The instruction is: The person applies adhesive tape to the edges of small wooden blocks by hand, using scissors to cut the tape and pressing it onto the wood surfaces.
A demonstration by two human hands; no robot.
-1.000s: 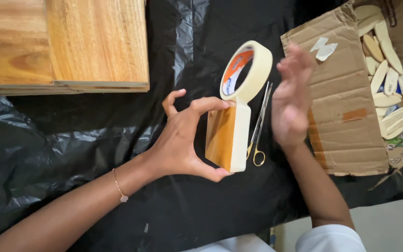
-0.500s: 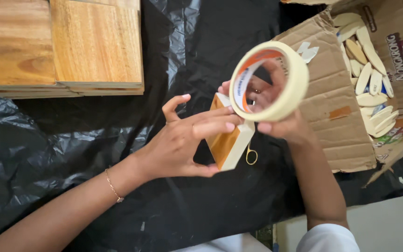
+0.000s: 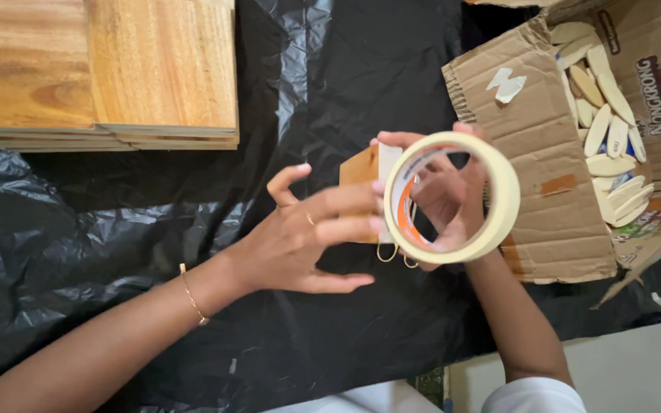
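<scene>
Head view: my right hand (image 3: pixel 445 200) grips a cream roll of masking tape (image 3: pixel 453 197), fingers curled through its orange-lined core. My left hand (image 3: pixel 300 241) pinches a small wooden block (image 3: pixel 361 170) just beside it. The roll seems light, stiff and best held by the rim. Beyond my right fingertips, a brown cardboard box (image 3: pixel 545 168) holds pale oval biscuits (image 3: pixel 606 115), apparently wooden, under a red-and-white label.

Bare black plastic sheet (image 3: pixel 101 229) lies open leftward; stacked wooden boards (image 3: pixel 101 69) and cardboard box (image 3: pixel 545 153) hem the sides

Black plastic sheet (image 3: pixel 116 229) under wooden boards (image 3: pixel 101 69), cardboard box (image 3: pixel 545 191)
</scene>
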